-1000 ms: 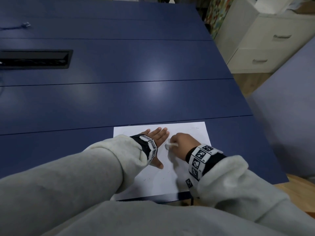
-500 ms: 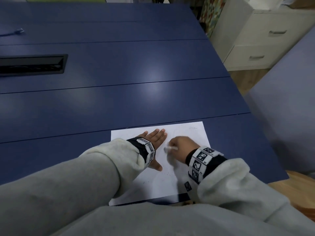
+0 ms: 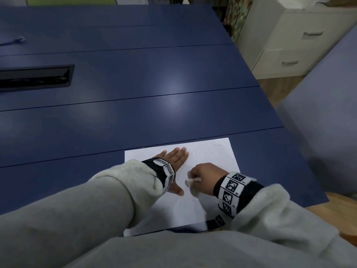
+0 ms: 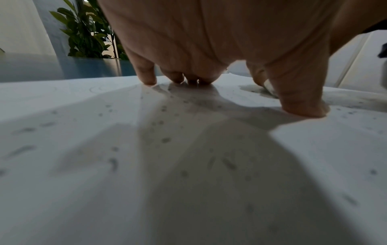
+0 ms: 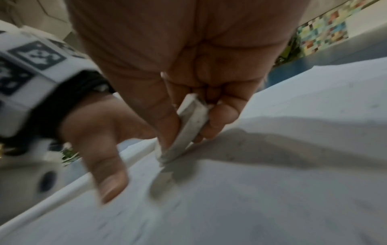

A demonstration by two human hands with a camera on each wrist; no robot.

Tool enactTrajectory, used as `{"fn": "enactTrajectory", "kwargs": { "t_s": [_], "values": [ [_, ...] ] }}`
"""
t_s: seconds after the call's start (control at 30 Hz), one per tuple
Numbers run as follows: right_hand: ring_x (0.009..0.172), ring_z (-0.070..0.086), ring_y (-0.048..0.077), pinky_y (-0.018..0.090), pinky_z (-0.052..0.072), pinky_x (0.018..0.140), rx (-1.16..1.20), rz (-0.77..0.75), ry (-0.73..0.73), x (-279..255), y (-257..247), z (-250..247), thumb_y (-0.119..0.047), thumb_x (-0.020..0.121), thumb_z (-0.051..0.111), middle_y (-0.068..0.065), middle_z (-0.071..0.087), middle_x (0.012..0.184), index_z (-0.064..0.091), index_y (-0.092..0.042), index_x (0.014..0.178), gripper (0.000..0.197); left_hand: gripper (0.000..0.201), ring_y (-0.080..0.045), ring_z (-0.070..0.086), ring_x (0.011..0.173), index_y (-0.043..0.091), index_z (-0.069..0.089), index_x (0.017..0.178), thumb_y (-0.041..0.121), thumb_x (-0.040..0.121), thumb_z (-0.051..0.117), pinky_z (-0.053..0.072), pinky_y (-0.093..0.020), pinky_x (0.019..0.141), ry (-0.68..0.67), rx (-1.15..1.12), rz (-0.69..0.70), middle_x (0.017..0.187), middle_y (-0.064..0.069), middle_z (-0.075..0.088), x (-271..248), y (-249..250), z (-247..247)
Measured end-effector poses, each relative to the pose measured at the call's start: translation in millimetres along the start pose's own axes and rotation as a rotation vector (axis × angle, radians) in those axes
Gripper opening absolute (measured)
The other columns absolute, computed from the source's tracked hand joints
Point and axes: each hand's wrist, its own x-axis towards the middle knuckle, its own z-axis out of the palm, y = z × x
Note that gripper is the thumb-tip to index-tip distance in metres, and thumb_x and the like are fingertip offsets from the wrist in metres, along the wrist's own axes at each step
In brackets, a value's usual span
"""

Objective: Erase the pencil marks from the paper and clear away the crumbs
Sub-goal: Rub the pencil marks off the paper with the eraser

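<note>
Paper [image 3: 210, 161] keeps faint pencil marks [image 3: 218, 145] at upper right; crumbs [image 4: 165, 140] litter it. Right hand [image 3: 204, 176] fingers clamp the eraser [image 5: 188, 126]; left hand [image 3: 175, 159] lies flat, fingers straight.

The head view looks down from above over the table [image 3: 154, 84]. The 2 wrist views sit low, close above the paper [image 4: 83, 165], which all 3 share.

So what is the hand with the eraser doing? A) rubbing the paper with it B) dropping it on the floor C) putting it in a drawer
A: the right hand pinches the eraser with its tip down on the paper.
</note>
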Motion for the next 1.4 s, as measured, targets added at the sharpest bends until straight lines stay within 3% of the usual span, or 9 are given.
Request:
{"fn": "enactTrajectory", "kwargs": {
  "t_s": [0.17, 0.33, 0.53, 0.73, 0.97, 1.1, 1.17, 1.3, 1.4],
  "values": [
    [0.088, 0.061, 0.02, 0.029, 0.047, 0.077, 0.219, 0.101, 0.175, 10, 16, -16, -0.028, 0.086, 0.053, 0.0, 0.066, 0.094, 0.066, -0.019, 0.085, 0.015, 0.124, -0.016, -0.022, 0.145, 0.019, -0.023, 0.149, 0.078, 0.072, 0.055, -0.008, -0.039, 0.116, -0.001, -0.012, 0.004, 0.156, 0.002, -0.029, -1, 1, -2],
    [0.08, 0.06, 0.015, 0.025, 0.046, 0.066, 0.136, 0.002, 0.024, -1, 8, 1, -0.031, 0.087, 0.057, -0.004, 0.063, 0.084, 0.063, -0.022, 0.071, 0.019, 0.126, -0.016, -0.023, 0.144, 0.019, -0.025, 0.148, 0.079, 0.071, 0.055, -0.008, -0.04, 0.116, -0.012, -0.003, -0.001, 0.156, 0.001, -0.03, -1, 1, -2],
    [0.091, 0.06, 0.018, 0.026, 0.047, 0.078, 0.191, 0.117, 0.199, 10, 26, -20, -0.025, 0.088, 0.052, -0.001, 0.066, 0.099, 0.066, -0.023, 0.087, 0.014, 0.124, -0.016, -0.021, 0.145, 0.019, -0.022, 0.149, 0.077, 0.072, 0.056, -0.007, -0.039, 0.117, -0.002, -0.008, -0.003, 0.156, 0.001, -0.028, -3, 1, -3],
    [0.08, 0.062, 0.015, 0.026, 0.049, 0.07, 0.095, -0.007, 0.019, 3, 7, 1, -0.031, 0.086, 0.058, -0.006, 0.063, 0.083, 0.059, -0.025, 0.068, 0.019, 0.126, -0.016, -0.022, 0.144, 0.019, -0.025, 0.148, 0.08, 0.071, 0.054, -0.008, -0.04, 0.116, -0.007, 0.01, -0.006, 0.156, 0.001, -0.03, 0, 1, -1],
    [0.086, 0.06, 0.017, 0.028, 0.047, 0.078, 0.114, 0.029, 0.132, 13, 12, -11, -0.036, 0.088, 0.056, -0.004, 0.064, 0.091, 0.063, -0.02, 0.086, 0.018, 0.126, -0.015, -0.021, 0.145, 0.019, -0.024, 0.149, 0.079, 0.07, 0.055, -0.008, -0.039, 0.116, -0.005, -0.003, -0.006, 0.156, 0.002, -0.029, 1, 0, -1],
    [0.082, 0.058, 0.018, 0.026, 0.046, 0.075, -0.032, -0.082, 0.02, 5, -5, 6, -0.029, 0.086, 0.057, -0.003, 0.058, 0.083, 0.05, -0.021, 0.066, 0.023, 0.126, -0.016, -0.021, 0.145, 0.019, -0.023, 0.149, 0.079, 0.07, 0.055, -0.008, -0.038, 0.116, 0.007, 0.005, -0.011, 0.156, 0.001, -0.028, 0, 1, 0],
    [0.08, 0.057, 0.017, 0.025, 0.045, 0.073, -0.004, -0.022, 0.047, 10, 3, -4, -0.028, 0.084, 0.057, -0.005, 0.059, 0.081, 0.049, -0.022, 0.062, 0.024, 0.126, -0.016, -0.02, 0.145, 0.019, -0.023, 0.149, 0.078, 0.071, 0.056, -0.007, -0.039, 0.116, 0.009, -0.004, -0.008, 0.156, 0.001, -0.028, -1, 1, -1],
    [0.089, 0.06, 0.016, 0.025, 0.044, 0.076, 0.223, 0.115, 0.201, 18, 30, -22, -0.035, 0.087, 0.057, -0.005, 0.065, 0.094, 0.066, -0.025, 0.086, 0.013, 0.125, -0.016, -0.02, 0.145, 0.019, -0.023, 0.149, 0.077, 0.072, 0.057, -0.007, -0.04, 0.117, 0.003, -0.012, -0.002, 0.156, 0.002, -0.028, -3, 2, -3],
    [0.082, 0.058, 0.012, 0.025, 0.043, 0.073, 0.193, 0.056, 0.097, 9, 24, -8, -0.039, 0.087, 0.06, -0.008, 0.062, 0.089, 0.066, -0.025, 0.087, 0.015, 0.125, -0.016, -0.021, 0.145, 0.018, -0.023, 0.149, 0.077, 0.072, 0.056, -0.007, -0.039, 0.117, -0.001, -0.01, -0.006, 0.156, 0.002, -0.029, -3, 2, -3]
  ]
}}
